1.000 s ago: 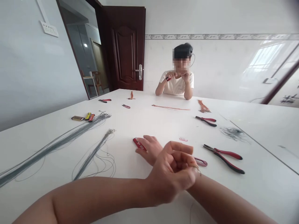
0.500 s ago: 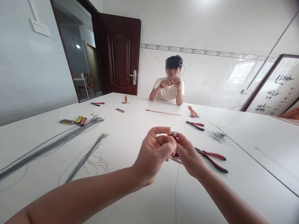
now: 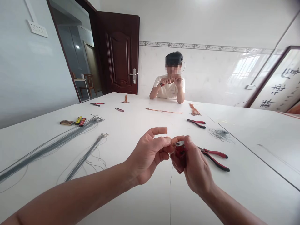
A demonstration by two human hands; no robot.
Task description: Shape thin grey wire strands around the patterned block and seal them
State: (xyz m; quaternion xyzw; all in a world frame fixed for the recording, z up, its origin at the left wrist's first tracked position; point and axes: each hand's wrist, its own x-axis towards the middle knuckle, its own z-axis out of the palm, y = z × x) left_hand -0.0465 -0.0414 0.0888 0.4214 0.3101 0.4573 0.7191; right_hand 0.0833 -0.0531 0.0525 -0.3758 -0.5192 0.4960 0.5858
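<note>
Noting right hand (image 3: 198, 170) closed in a narrow grip around a small red lighter (image 3: 180, 150), metal cap showing, held above the desk (image 3: 257, 175). Left hand (image 3: 147, 156) sits just beside it, half curled; whether it pinches anything is hidden. Thin grey wire (image 3: 171, 190) hangs below the hands. Lighter judged light, rigid, smooth, possibly slippery; best held by the body, cap left clear. Wire judged limp and easily kinked.
</note>
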